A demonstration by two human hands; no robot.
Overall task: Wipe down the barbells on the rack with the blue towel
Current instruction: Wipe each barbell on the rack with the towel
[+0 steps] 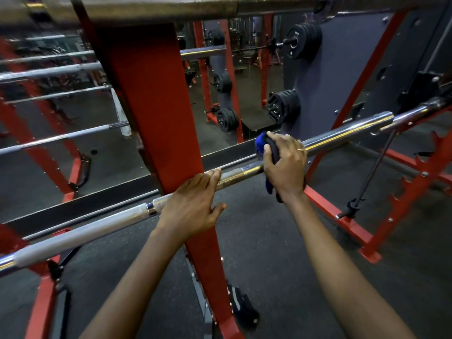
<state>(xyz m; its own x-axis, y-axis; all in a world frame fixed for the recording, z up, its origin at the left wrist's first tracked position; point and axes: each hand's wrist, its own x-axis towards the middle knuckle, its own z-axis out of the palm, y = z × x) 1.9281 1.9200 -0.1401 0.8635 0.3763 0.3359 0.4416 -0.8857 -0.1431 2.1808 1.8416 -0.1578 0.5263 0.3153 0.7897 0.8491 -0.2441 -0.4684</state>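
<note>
While the right hand (285,165) clamps the towel (260,143) round the bar (342,135), fingers curled over the top and blue cloth bunched between palm and steel, the left hand (193,206) lies on the same bar just to the left, fingers laid flat along it and thumb spread apart underneath, holding nothing. The step in hand looks like a sliding wipe along this low, near bar, which runs from near left up to far right. It should go best with the cloth wrapped fully round, the squeeze firm but loose enough to slide, and the left hand pressing down so the bar does not roll. To the right the polished sleeve is free up to its collar, so that is probably the easy direction. To the left the red post (151,94) crosses the bar right at the left hand, which hides how the two meet; the towel would likely have to be lifted past it. Farther left more bars (49,72) lie on the rack, and another (146,8) runs overhead, close to the head. Black plates (283,106) hang on the far wall, and a dark strap (242,309) lies on the floor by the post's foot.
</note>
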